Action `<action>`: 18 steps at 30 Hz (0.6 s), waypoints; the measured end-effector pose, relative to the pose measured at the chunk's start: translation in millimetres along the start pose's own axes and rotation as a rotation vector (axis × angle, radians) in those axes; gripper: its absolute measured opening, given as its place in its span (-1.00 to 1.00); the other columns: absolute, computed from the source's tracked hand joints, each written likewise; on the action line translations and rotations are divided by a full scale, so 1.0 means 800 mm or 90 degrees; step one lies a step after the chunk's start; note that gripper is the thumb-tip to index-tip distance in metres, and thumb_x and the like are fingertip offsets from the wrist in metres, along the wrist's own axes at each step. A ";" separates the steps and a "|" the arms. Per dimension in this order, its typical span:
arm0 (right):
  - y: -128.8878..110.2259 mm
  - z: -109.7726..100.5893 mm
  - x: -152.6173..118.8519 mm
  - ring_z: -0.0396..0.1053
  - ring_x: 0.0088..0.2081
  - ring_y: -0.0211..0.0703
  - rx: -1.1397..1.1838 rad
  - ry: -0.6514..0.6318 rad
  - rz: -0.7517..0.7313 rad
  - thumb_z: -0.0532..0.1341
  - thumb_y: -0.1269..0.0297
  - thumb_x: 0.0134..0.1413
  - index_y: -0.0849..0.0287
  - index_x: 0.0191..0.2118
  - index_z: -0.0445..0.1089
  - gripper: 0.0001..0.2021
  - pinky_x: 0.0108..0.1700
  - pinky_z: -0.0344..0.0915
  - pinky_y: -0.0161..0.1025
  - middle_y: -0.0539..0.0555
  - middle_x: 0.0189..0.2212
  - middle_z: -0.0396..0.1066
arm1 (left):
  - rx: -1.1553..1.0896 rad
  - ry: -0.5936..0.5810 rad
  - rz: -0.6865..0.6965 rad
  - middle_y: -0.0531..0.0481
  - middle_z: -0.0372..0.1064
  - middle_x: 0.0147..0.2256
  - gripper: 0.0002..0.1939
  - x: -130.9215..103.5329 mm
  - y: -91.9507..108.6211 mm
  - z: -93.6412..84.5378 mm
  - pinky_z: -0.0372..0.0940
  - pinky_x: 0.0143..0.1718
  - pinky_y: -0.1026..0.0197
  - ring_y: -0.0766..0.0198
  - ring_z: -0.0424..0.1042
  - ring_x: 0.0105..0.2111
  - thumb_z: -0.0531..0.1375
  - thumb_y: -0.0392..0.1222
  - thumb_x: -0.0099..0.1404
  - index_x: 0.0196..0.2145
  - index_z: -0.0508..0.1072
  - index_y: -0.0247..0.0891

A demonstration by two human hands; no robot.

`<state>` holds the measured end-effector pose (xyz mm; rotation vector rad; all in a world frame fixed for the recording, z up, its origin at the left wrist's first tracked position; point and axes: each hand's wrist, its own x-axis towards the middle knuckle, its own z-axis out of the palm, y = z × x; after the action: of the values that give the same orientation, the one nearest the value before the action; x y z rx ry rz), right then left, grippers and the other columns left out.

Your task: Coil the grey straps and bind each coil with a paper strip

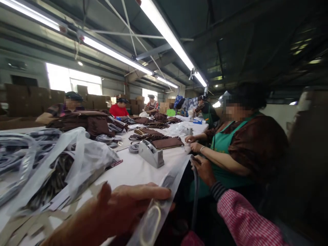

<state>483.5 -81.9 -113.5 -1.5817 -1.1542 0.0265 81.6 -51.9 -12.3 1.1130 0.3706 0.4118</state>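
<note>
Close to the camera, my left hand [118, 206] is closed on a long clear plastic sleeve [177, 172] at the table's near edge. Inside the sleeve, part of a grey strap and a gold metal ring [158, 218] show through. My right hand [204, 171], below a pink checked sleeve with a dark striped cuff, pinches the upper end of a grey strap [196, 200]. That strap hangs down beyond the table edge, and its lower end is lost in shadow.
A grey tape dispenser [151, 154] stands ahead, by a flat brown pouch [167, 142]. Large plastic bags [87, 159] of grey straps fill the left. A brown heap [84, 123] lies behind. A co-worker in a green apron [221, 143] sits close at right; others sit farther off.
</note>
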 end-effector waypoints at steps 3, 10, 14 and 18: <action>0.006 0.009 0.014 0.51 -0.48 -0.11 -0.001 0.028 -0.001 0.20 -0.17 0.16 0.18 -0.34 0.41 -0.56 -0.43 0.41 -0.25 0.07 -0.49 0.50 | 0.033 -0.046 -0.051 -0.29 0.59 -0.24 -0.33 0.018 -0.027 0.007 0.44 -0.32 0.06 -0.12 0.57 -0.24 0.35 0.45 0.04 -0.24 0.65 -0.26; 0.000 0.001 0.045 0.48 -0.42 -0.03 0.028 0.106 -0.050 0.18 0.01 0.11 0.14 -0.32 0.38 -0.72 -0.38 0.43 -0.17 0.08 -0.47 0.49 | 0.068 0.079 0.037 0.15 0.32 -0.51 -0.55 0.048 -0.090 -0.017 0.14 -0.62 0.38 0.38 0.26 -0.63 0.48 -0.07 0.09 -0.07 0.53 -0.15; -0.016 0.001 0.062 0.44 -0.32 -0.04 0.019 0.137 -0.101 0.20 0.08 0.07 0.14 -0.32 0.40 -0.77 -0.25 0.41 -0.17 0.06 -0.43 0.48 | 0.074 0.023 -0.135 -0.02 0.42 -0.48 -0.77 0.048 -0.095 -0.022 0.13 -0.59 0.38 0.37 0.29 -0.59 0.38 -0.10 0.22 -0.25 0.59 -0.31; -0.027 0.007 0.074 0.40 -0.37 -0.10 0.006 0.147 -0.126 0.21 0.08 0.10 0.17 -0.32 0.43 -0.76 -0.27 0.37 -0.21 0.03 -0.46 0.46 | 0.048 0.057 -0.121 -0.05 0.48 -0.45 -0.76 0.049 -0.092 -0.020 0.16 -0.55 0.36 0.35 0.33 -0.57 0.38 -0.03 0.24 -0.33 0.57 -0.29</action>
<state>497.3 -40.2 -67.7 -1.4151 -1.1201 -0.2737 117.5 -48.2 -89.1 1.1229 0.5702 0.2818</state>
